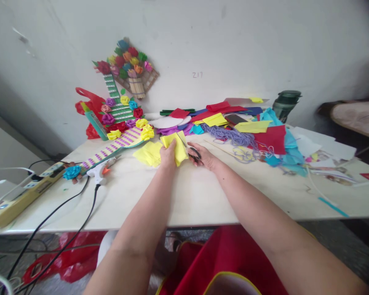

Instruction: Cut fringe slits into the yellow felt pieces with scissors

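Note:
In the middle of the white table, my left hand (pixel 168 154) is closed on a piece of yellow crepe paper (pixel 180 152), its thumb pressed on top. My right hand (pixel 204 155) grips a pair of scissors (pixel 194 154) with dark handles. The blades reach up and left across the paper's right part; I cannot tell how far they are open. More yellow paper (pixel 148 154) lies on the table just left of my left hand.
To the left are a glue gun (pixel 99 173), a power strip (pixel 30 189), a green glue bottle (pixel 94 122) and a flower-decorated craft piece (pixel 118 145). Coloured paper, purple yarn (pixel 230 137) and a dark bottle (pixel 285 106) lie or stand behind and right. Cords cross the front left edge.

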Motion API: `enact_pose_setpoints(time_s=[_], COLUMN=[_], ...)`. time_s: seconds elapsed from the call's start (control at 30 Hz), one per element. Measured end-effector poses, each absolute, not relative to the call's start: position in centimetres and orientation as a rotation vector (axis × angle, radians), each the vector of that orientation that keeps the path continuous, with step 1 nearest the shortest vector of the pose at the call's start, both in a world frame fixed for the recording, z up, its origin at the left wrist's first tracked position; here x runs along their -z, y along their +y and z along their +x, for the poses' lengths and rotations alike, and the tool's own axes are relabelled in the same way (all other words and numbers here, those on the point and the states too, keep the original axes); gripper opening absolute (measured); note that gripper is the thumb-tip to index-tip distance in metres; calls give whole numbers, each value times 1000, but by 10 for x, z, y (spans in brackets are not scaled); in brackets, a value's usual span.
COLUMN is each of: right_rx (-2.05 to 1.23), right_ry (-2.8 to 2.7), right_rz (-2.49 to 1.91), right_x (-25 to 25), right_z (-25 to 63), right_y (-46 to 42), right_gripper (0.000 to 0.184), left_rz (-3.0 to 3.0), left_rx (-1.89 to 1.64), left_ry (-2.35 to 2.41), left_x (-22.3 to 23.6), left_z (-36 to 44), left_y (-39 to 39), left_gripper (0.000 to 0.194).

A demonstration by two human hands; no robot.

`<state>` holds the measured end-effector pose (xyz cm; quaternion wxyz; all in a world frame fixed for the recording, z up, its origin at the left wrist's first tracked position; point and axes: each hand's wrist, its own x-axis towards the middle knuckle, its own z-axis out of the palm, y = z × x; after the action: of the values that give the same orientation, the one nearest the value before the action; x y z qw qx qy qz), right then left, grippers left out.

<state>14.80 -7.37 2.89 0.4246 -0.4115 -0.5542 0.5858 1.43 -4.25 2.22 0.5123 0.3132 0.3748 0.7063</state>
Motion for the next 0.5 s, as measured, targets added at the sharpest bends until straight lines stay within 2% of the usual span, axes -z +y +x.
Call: enact_pose_setpoints(time_s=[0.5], right_rx=[-1453], right_ry=[-1401], right_rz=[-1045], right_x=[-26], right_z=[148], right_y=[-71], right_gripper=[64], left_rz=[776], left_rx=[-1729], left_ry=[945], left_x=[-20], left_z=[14], left_y=[-39], left_gripper=[33])
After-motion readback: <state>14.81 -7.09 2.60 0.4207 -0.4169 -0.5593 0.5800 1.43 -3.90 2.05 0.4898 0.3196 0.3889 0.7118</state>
